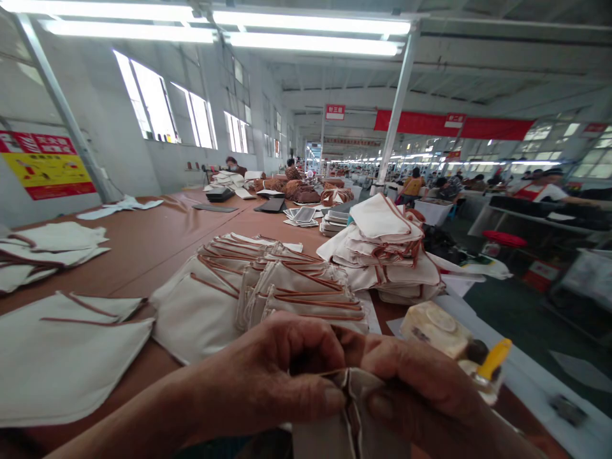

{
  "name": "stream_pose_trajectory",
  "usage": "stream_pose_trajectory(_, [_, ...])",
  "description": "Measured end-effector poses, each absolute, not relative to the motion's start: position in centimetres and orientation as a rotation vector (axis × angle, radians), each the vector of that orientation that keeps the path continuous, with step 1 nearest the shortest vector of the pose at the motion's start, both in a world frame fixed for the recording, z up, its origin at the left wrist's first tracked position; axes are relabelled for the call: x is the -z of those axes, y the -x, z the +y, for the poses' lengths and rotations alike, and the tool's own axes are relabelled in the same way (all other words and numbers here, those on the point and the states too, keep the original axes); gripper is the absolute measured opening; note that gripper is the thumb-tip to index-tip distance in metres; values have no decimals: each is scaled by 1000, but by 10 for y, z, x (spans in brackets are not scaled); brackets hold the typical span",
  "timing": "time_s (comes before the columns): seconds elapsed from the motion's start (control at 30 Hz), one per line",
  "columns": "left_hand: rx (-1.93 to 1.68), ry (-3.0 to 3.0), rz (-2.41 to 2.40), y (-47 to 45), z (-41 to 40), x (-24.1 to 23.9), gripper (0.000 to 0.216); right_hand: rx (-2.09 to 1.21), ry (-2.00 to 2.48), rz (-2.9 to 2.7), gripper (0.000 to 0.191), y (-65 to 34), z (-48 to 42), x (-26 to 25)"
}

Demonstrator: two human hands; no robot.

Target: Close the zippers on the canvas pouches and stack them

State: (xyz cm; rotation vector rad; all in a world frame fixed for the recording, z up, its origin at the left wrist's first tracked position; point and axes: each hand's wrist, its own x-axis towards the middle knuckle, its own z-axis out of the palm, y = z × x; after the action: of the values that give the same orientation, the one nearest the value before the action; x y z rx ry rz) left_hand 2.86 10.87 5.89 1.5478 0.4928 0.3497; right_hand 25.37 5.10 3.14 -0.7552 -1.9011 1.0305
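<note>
Close in front of me, both hands pinch the top edges of a light beige fabric piece (322,440) with a narrow slit down its middle. My left hand (282,376) grips the left side, thumb flat on the cloth and fingers curled behind. On the other side of the slit, my right hand (415,376) holds on in the same way. The piece's lower part runs out of view. Just beyond the hands lies a fanned row of beige fabric pieces with brown piping (306,290).
A tall stack of piped pieces (382,248) stands behind right. A yellow-handled brush (495,360) rests in a container by a cloudy plastic jug (435,325) at right. More flat pieces (71,357) lie left on the brown tabletop (157,236). Several people sit or stand farther off.
</note>
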Motion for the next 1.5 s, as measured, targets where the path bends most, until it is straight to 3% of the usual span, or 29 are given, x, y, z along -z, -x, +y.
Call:
stream_pose_trajectory(0.13, [-288,-1720,733,-22,115,-53,9,-915,782,-1944,12,-246,64,-13])
stream_pose_trajectory(0.43, [-266,-1717,823,-34,113,-7,13,-1300,985,-1779,37,-247,58,23])
stream_pose_trajectory(0.8, [-239,-1546,692,-41,120,-2,17,-1548,979,-1531,33,-249,63,31])
stream_pose_trajectory(0.93, [-279,-1591,696,-42,122,-4,29,-1504,1035,-1532,25,-246,60,28])
stream_pose_trajectory(1.13, [-318,-1923,680,-38,117,-7,28,-1356,1121,-1608,25,-245,61,26])
stream_pose_trajectory(1.3, [-542,-2439,769,-33,109,-2,14,-1483,1143,-1474,27,-243,64,36])
stream_pose_trajectory(1.5, [-558,-3045,829,-39,96,7,14,-1575,1106,-1371,29,-235,65,36])
